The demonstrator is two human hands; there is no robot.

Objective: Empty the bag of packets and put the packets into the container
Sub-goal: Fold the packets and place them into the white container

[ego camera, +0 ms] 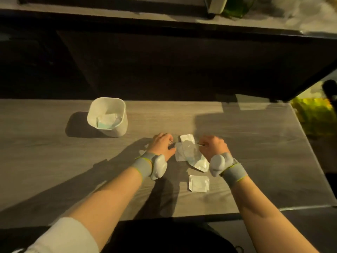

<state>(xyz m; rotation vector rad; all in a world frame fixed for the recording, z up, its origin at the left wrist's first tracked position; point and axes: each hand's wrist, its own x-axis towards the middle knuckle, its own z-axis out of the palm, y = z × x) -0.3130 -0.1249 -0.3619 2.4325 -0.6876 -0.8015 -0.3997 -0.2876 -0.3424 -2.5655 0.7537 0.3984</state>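
While tub (121,130) holds packets (108,119) | others loose on table (255,143)

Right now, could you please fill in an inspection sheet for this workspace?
Surface: grey wood-grain table, strong shadows across it.
Job's things: white container upright at the far left, some packets already inside; pile of white packets between the hands; one packet lying apart, nearer the person. Bag: cannot tell it from the pile.
Clutter: small white scraps by the left wrist.
Hands: left hand resting flat at the pile's edge; right hand with fingers curled at the pile's right side, grip unclear; both wrists carry grey bands with white pods.
Cables: nothing seen.
Surroundings: dark shelf behind, blurred.
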